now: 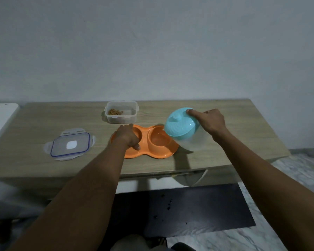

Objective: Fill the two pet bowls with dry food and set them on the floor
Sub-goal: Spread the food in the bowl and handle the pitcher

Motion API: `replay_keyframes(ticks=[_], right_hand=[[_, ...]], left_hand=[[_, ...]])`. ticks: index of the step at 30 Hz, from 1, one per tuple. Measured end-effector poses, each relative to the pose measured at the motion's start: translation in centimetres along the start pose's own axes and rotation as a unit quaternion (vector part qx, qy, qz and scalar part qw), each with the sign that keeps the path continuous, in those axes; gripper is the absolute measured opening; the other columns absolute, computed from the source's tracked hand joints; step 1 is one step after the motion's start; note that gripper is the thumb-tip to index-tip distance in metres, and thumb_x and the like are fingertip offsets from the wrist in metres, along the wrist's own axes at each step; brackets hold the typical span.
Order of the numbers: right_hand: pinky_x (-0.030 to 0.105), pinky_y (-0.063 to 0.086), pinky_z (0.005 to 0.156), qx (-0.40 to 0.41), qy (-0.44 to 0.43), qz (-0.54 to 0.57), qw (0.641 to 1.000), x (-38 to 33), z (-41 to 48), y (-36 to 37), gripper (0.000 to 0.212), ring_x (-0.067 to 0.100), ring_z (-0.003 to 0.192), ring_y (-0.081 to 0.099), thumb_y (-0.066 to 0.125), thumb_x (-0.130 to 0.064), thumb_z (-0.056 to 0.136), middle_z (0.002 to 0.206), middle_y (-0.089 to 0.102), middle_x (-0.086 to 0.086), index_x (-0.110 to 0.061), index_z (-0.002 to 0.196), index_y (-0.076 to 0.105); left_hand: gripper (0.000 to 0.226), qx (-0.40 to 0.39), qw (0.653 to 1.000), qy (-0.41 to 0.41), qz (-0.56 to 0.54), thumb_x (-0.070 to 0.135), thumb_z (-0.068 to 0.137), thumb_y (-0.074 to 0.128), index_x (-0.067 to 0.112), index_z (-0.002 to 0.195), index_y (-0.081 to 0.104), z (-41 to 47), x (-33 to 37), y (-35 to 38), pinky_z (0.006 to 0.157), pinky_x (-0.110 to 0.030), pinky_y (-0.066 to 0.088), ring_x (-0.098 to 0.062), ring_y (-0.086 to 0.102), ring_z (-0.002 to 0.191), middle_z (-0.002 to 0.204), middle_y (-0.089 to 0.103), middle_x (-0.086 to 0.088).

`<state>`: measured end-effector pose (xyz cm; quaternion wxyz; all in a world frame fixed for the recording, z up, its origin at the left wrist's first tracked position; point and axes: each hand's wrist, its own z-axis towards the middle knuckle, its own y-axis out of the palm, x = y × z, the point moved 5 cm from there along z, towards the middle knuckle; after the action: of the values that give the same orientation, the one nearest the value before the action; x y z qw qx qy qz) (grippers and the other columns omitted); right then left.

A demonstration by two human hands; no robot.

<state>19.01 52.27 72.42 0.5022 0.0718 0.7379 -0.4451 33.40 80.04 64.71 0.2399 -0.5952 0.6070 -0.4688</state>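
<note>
An orange double pet bowl [152, 153] lies on the wooden table [225, 134]. My left hand [128, 136] rests over its left well, gripping the left rim and hiding what is inside. The right well [159, 140] looks glossy, with no dry food visible. My right hand [209, 122] grips a clear jug with a turquoise lid [181, 127], tilted left with its lid edge over the right well. Behind the bowls stands a clear plastic container [121, 114] with a little brown dry food [115, 112] in its left corner.
The container's clear, blue-rimmed lid [70, 146] lies flat on the table's left part. A white surface [2, 115] adjoins the table at the left. Below the table's front edge lie a dark mat [198, 211] and marbled floor [301, 169].
</note>
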Motion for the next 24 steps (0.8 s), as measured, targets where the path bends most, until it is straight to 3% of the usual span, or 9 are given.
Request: replay_keyframes(ticks=[7, 24], right_hand=[[0.032, 0.038, 0.054, -0.006, -0.012, -0.068, 0.998, -0.3, -0.5, 0.3, 0.061, 0.019, 0.06, 0.055, 0.074, -0.072, 0.064, 0.06, 0.06, 0.0, -0.013, 0.056, 0.063], [0.032, 0.038, 0.054, 0.004, 0.002, -0.065, 0.998, -0.5, -0.6, -0.7, 0.062, 0.018, 0.059, 0.055, 0.074, -0.072, 0.064, 0.058, 0.059, -0.001, -0.011, 0.056, 0.063]], left_hand=[[0.126, 0.004, 1.0, 0.001, -0.019, 0.029, 0.057, 0.094, 0.021, 0.157, 0.018, 0.2, -0.2, 0.2, 0.115, -0.045, 0.034, -0.032, 0.03, 0.146, 0.159, 0.031, -0.012], [0.123, 0.005, 1.0, -0.008, -0.029, 0.026, 0.059, 0.093, 0.023, 0.157, 0.018, 0.5, -0.3, 0.4, 0.115, -0.047, 0.033, -0.033, 0.028, 0.147, 0.159, 0.031, -0.011]])
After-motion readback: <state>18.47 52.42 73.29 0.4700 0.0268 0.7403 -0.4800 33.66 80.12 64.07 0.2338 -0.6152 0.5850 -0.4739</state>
